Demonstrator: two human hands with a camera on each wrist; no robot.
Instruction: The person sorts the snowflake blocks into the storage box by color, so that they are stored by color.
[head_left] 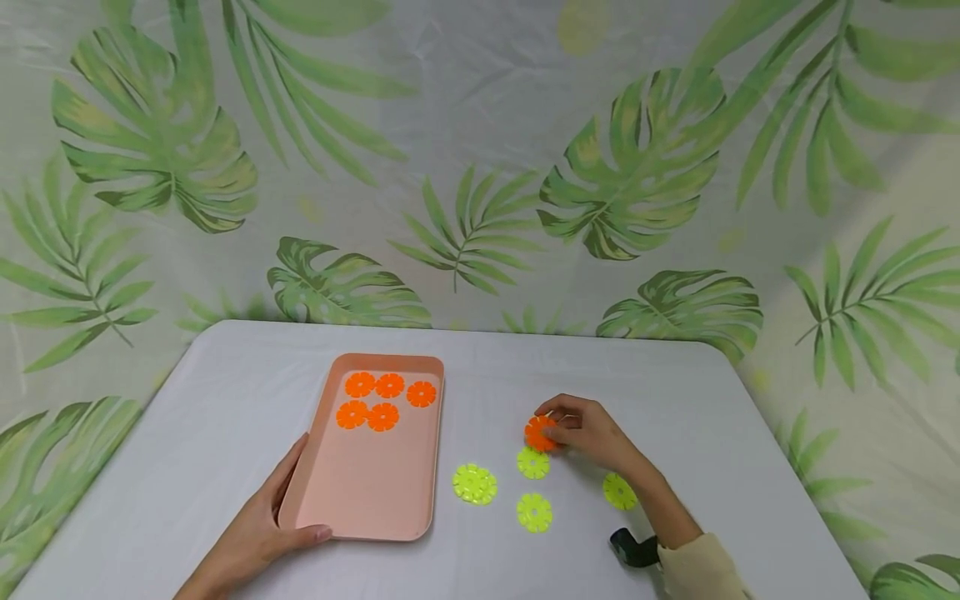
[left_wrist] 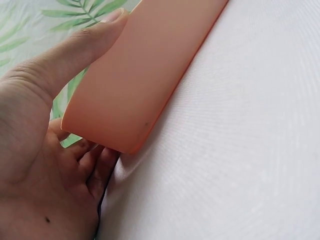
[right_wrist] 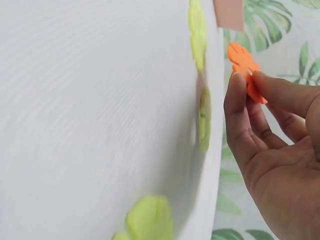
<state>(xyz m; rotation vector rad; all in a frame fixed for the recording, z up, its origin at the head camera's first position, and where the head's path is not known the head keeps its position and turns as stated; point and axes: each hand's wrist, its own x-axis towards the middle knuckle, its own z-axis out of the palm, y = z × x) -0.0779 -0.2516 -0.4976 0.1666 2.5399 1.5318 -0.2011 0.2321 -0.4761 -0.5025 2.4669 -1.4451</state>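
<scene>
My left hand [head_left: 251, 525] grips the near left corner of a pink rectangular tray [head_left: 367, 500], thumb along the near side and fingers at the left side. In the left wrist view the tray's outer wall [left_wrist: 125, 95] lies between thumb and fingers. Several orange flower-shaped discs [head_left: 360, 384] lie in the far part of the tray. Right of it, my right hand [head_left: 592, 433] pinches another orange flower-shaped disc [right_wrist: 242, 60] between thumb and fingertips, held above the table. Below that hand lies a yellow-green flower-shaped disc [head_left: 533, 463], partly overlapped by the orange one in the head view.
More yellow-green discs lie on the white-covered table [head_left: 600, 367]: an overlapping pile [head_left: 474, 484] beside the tray, a disc [head_left: 535, 512] nearer me, and a disc [head_left: 618, 492] by the right forearm. A dark curved object [head_left: 633, 550] shows at the right sleeve. Leaf-printed cloth [head_left: 480, 167] hangs behind.
</scene>
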